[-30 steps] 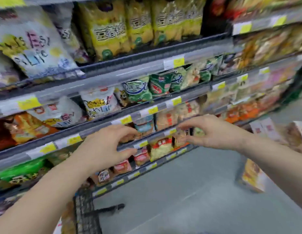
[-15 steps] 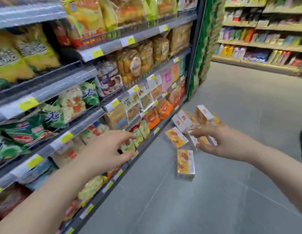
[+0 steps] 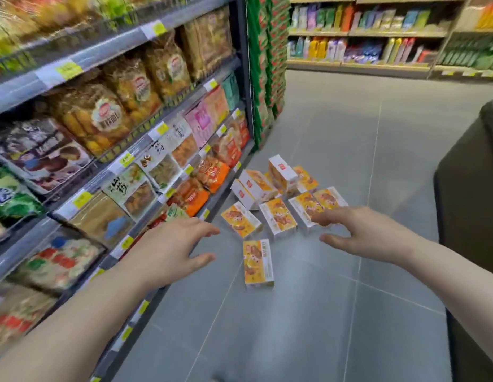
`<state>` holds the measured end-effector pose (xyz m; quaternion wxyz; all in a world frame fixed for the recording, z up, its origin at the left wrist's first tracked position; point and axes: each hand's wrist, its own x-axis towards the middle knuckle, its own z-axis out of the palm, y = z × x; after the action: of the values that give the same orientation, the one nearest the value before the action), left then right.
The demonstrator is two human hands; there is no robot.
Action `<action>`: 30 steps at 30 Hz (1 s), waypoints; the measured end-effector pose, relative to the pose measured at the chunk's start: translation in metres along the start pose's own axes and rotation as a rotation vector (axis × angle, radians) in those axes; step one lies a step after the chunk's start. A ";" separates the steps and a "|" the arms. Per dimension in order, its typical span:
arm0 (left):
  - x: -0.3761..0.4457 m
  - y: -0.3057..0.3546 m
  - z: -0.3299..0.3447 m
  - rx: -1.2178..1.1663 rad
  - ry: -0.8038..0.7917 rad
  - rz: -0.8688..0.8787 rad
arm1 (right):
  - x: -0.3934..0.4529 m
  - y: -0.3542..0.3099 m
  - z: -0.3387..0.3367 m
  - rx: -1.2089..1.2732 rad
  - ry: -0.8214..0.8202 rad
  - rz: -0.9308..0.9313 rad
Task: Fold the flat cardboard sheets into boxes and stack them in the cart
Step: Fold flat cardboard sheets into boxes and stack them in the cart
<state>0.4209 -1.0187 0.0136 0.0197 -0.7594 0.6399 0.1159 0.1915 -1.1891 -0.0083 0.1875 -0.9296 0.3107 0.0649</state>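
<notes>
Both arms stretched forward over a grey tiled floor (image 3: 308, 312) in a shop aisle. Left hand (image 3: 168, 252) held palm down, fingers loosely spread and holding nothing, thumb pointing toward the right. Right hand (image 3: 369, 235) likewise palm down with relaxed, extended fingers, gripping nothing. Between and just beyond the two hands, a scatter of small orange-and-white printed cardboard boxes (image 3: 278, 194) lying on the floor. Nearest of them, a single orange-and-white box lying flat (image 3: 258, 263), placed between the hands and slightly closer than the fingertips of either, touching neither hand. Ahead of the right fingertips, two more flat boxes side by side (image 3: 317, 204), overlapped in view by those fingers; contact impossible to tell. Further beyond, several boxes piled at angles. Left of the left hand, grey metal shelves packed with snack bags and yellow price tags (image 3: 124, 128). Right of the right arm, a dark rounded object (image 3: 471, 188) at the frame edge.
</notes>
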 end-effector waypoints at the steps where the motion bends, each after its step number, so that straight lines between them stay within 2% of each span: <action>1: 0.006 -0.001 0.001 -0.006 0.001 -0.005 | 0.004 0.002 0.001 0.003 0.001 0.003; 10: 0.086 -0.070 0.037 -0.115 -0.073 -0.090 | 0.112 0.013 0.012 -0.041 -0.085 -0.008; 16: 0.163 -0.161 0.055 -0.282 -0.139 -0.212 | 0.239 0.011 0.017 -0.150 -0.229 -0.044; 20: 0.217 -0.204 0.067 -0.314 -0.208 -0.228 | 0.308 0.014 0.024 -0.234 -0.344 -0.110; 25: 0.279 -0.233 0.083 -0.411 -0.190 -0.300 | 0.381 0.032 0.038 -0.257 -0.442 -0.165; 30: 0.317 -0.239 0.132 -0.548 -0.141 -0.452 | 0.450 0.062 0.076 -0.300 -0.574 -0.295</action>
<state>0.6831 -1.2584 -0.2071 -0.1154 -0.8489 0.3983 0.3277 0.5128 -1.4541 -0.2043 0.1360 -0.9255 0.0945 0.3407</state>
